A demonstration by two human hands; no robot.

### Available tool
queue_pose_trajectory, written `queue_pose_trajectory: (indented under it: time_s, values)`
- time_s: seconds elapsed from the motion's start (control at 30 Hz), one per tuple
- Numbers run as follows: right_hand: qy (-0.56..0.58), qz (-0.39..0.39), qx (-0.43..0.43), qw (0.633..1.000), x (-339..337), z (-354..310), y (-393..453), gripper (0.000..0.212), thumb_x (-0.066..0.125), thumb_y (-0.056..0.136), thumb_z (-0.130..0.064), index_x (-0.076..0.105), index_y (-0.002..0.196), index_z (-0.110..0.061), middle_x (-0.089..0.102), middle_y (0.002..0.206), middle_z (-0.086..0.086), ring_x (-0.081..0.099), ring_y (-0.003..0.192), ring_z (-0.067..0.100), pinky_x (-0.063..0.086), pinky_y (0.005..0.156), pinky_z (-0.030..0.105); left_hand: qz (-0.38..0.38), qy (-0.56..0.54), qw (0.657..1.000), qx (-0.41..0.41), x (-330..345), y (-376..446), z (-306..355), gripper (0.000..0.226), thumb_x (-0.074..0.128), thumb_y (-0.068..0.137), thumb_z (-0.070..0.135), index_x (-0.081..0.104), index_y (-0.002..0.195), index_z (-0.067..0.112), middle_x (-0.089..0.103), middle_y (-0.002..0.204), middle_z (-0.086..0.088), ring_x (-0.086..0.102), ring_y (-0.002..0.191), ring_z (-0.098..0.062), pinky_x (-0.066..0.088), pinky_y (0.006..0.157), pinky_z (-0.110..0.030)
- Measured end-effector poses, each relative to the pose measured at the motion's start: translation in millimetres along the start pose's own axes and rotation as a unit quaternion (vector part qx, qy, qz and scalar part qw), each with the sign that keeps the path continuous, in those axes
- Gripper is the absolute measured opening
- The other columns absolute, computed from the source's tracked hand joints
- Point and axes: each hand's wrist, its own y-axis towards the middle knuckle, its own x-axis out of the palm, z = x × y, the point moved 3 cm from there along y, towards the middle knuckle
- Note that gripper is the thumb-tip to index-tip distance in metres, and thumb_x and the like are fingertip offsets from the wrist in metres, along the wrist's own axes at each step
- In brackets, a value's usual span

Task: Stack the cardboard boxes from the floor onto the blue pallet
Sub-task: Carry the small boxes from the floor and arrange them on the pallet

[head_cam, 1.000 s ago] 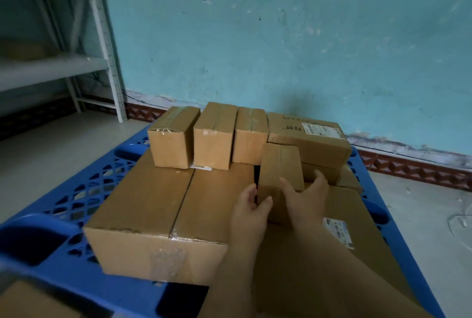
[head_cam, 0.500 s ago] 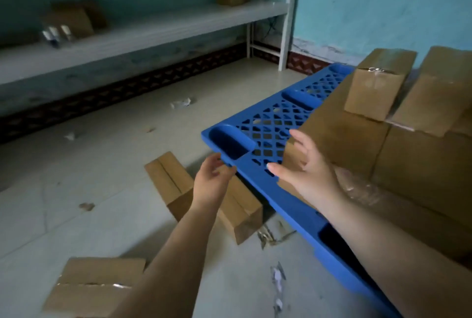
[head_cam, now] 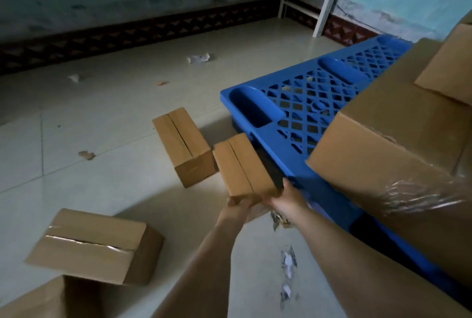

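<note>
Two hands (head_cam: 238, 209) (head_cam: 287, 201), one box (head_cam: 242, 164).

No legible txt/labels on boxes (head_cam: 242, 164), pallet (head_cam: 288, 154).

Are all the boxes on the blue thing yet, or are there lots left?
Not yet. Some boxes already sit stacked on the blue pallet. Right now the left hand and right hand grip one small box beside the pallet. Still on the floor: a second small box, a wider box, and another at the bottom corner.
</note>
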Motion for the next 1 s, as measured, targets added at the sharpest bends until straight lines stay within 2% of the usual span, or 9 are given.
queue_pose_trajectory:
  time_s: [0.1, 0.2, 0.27, 0.37, 0.5, 0.6, 0.7, 0.83, 1.0]
  values:
    - [0.063, 0.026, -0.006, 0.998, 14, 7, -18, 0.044, 0.069, 0.078, -0.035, 0.055, 0.117, -0.020, 0.062, 0.115, 0.005, 0.058, 0.096, 0.019, 0.049, 0.082, 0.033, 0.019, -0.030, 0.999, 0.000, 7, -11, -8, 0.038, 0.057, 0.087, 0.032, 0.047, 0.121, 0.019, 0.055, 0.113, 0.001, 0.053, 0.096, -0.017, 0.041, 0.084, -0.033]
    - [0.159, 0.060, -0.009, 0.985, 17, 2, -41, 0.048, 0.076, 0.072, -0.032, 0.054, 0.113, -0.021, 0.062, 0.107, 0.000, 0.058, 0.089, 0.016, 0.048, 0.072, 0.025, 0.085, 0.001, 0.996, 0.040, 7, -23, -7, 0.054, 0.060, 0.085, 0.033, 0.041, 0.134, 0.023, 0.050, 0.125, -0.003, 0.052, 0.110, -0.023, 0.046, 0.095, -0.041]
    - [0.217, 0.090, -0.037, 0.971, 9, -12, -54, 0.049, 0.076, 0.072, -0.034, 0.050, 0.112, -0.024, 0.058, 0.100, -0.007, 0.054, 0.082, 0.008, 0.040, 0.060, 0.015, 0.139, 0.007, 0.988, 0.073, 6, -34, 4, 0.055, 0.060, 0.085, 0.031, 0.040, 0.135, 0.021, 0.049, 0.126, -0.004, 0.054, 0.110, -0.023, 0.049, 0.093, -0.037]
    - [0.251, 0.112, -0.087, 0.958, -13, -40, -72, 0.042, 0.073, 0.073, -0.037, 0.049, 0.107, -0.028, 0.054, 0.090, -0.014, 0.049, 0.075, -0.001, 0.034, 0.058, 0.013, 0.199, -0.025, 0.973, 0.111, 3, -54, 28, 0.048, 0.062, 0.084, 0.029, 0.047, 0.129, 0.022, 0.052, 0.117, -0.001, 0.056, 0.105, -0.020, 0.047, 0.091, -0.033]
    - [0.294, 0.123, -0.139, 0.938, -48, -73, -100, 0.038, 0.074, 0.073, -0.036, 0.048, 0.100, -0.031, 0.056, 0.086, -0.019, 0.053, 0.075, -0.002, 0.038, 0.057, 0.012, 0.211, -0.050, 0.958, 0.186, 4, -93, 76, 0.055, 0.064, 0.080, 0.035, 0.048, 0.131, 0.021, 0.055, 0.122, -0.002, 0.056, 0.109, -0.021, 0.047, 0.098, -0.043]
    - [0.352, 0.141, -0.179, 0.908, -89, -91, -127, 0.038, 0.076, 0.071, -0.037, 0.050, 0.099, -0.031, 0.059, 0.087, -0.019, 0.057, 0.077, -0.003, 0.042, 0.054, 0.008, 0.229, -0.041, 0.938, 0.256, 18, -131, 120, 0.050, 0.065, 0.079, 0.037, 0.051, 0.125, 0.024, 0.052, 0.115, 0.003, 0.055, 0.104, -0.016, 0.047, 0.096, -0.039]
    - [0.389, 0.180, -0.207, 0.879, -136, -102, -160, 0.048, 0.077, 0.069, -0.038, 0.050, 0.108, -0.028, 0.061, 0.091, -0.016, 0.058, 0.081, -0.003, 0.045, 0.061, 0.009, 0.223, -0.039, 0.924, 0.308, 42, -175, 159, 0.046, 0.067, 0.077, 0.039, 0.055, 0.119, 0.024, 0.057, 0.115, 0.000, 0.058, 0.104, -0.018, 0.049, 0.094, -0.039]
    - [0.425, 0.240, -0.256, 0.834, -211, -106, -215, 0.045, 0.078, 0.069, -0.033, 0.051, 0.105, -0.026, 0.062, 0.090, -0.016, 0.060, 0.077, -0.007, 0.047, 0.065, 0.009, 0.190, -0.059, 0.915, 0.352, 92, -240, 200, 0.047, 0.068, 0.075, 0.041, 0.056, 0.118, 0.024, 0.061, 0.116, -0.004, 0.061, 0.103, -0.023, 0.051, 0.091, -0.044]
    - [0.452, 0.329, -0.272, 0.783, -311, -66, -283, 0.051, 0.078, 0.069, -0.032, 0.053, 0.112, -0.020, 0.067, 0.099, -0.005, 0.064, 0.088, 0.007, 0.053, 0.078, 0.027, 0.091, -0.066, 0.907, 0.405, 185, -318, 225, 0.039, 0.069, 0.076, 0.036, 0.058, 0.112, 0.026, 0.062, 0.115, -0.003, 0.062, 0.101, -0.019, 0.054, 0.084, -0.034]
